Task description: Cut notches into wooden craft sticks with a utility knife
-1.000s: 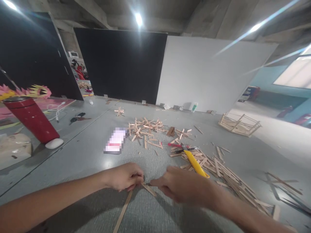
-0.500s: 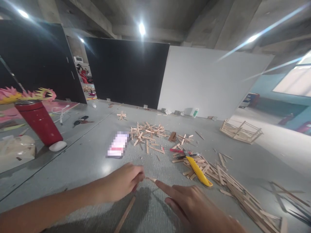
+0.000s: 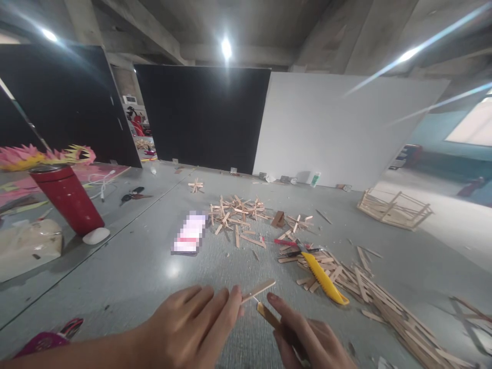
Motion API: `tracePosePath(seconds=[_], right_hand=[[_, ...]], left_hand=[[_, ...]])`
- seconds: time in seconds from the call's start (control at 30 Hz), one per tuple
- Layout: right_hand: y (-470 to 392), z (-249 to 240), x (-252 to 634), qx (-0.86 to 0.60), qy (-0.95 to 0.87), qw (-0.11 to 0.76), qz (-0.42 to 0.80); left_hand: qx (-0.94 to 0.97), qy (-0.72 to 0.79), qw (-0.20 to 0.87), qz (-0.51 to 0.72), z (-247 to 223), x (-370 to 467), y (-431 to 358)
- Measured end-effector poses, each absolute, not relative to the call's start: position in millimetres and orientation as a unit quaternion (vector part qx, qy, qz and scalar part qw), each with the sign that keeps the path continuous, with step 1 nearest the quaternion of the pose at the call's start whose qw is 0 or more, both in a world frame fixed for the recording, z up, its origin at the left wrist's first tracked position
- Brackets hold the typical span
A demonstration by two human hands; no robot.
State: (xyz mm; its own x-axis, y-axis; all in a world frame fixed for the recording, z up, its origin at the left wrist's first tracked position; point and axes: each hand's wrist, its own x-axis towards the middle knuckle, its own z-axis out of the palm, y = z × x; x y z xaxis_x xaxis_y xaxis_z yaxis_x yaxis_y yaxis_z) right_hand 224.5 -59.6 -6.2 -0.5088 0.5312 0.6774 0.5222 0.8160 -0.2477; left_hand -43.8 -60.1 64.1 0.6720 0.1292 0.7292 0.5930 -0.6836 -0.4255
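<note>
My left hand (image 3: 200, 320) is closed, its fingertips pinching a short wooden craft stick (image 3: 265, 288) that points up and to the right. In my right hand (image 3: 311, 333), a second craft stick (image 3: 268, 314) is gripped between thumb and fingers, its tip yellowish. A thin pale strand shows between the two sticks, whose ends are close together; whether they touch I cannot tell. Both hands are low over the grey table (image 3: 154, 277). Right of them, a yellow-handled cutter (image 3: 323, 277) rests on a heap of loose sticks (image 3: 369, 289).
Beyond the hands lie a phone (image 3: 190, 233) and a pile of joined sticks (image 3: 238, 210). A red bottle (image 3: 69, 200) and a white mouse (image 3: 96, 236) stand left. At lower left is a purple object (image 3: 44, 343). A stick frame (image 3: 395, 210) sits far right.
The right hand was pointing a finger at a stick's end; now it grips a stick. The left hand has turned palm down. The view has shifted slightly, bringing the purple object in.
</note>
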Motion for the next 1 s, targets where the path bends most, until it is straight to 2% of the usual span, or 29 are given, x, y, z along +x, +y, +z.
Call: tracePosePath(seconds=[0.27, 0.4, 0.57, 0.73, 1.0], right_hand=[[-59, 6, 227, -0.29, -0.896, 0.336, -0.008], [-59, 9, 227, -0.268, -0.89, 0.366, -0.043], [-63, 15, 231, -0.291, -0.9, 0.315, -0.079], [-62, 19, 232, -0.271, -0.905, 0.317, -0.088], [-60, 17, 231, -0.261, -0.907, 0.319, -0.081]], left_hand=[[-0.851, -0.197, 0.363, -0.324, 50, -47, -60], [-0.851, -0.209, 0.325, -0.355, 52, -43, -60], [-0.872, -0.262, 0.19, -0.367, 50, -36, -60], [-0.857, -0.351, 0.073, -0.369, 40, -33, -57], [-0.82, -0.427, -0.196, -0.327, 31, -36, -57]])
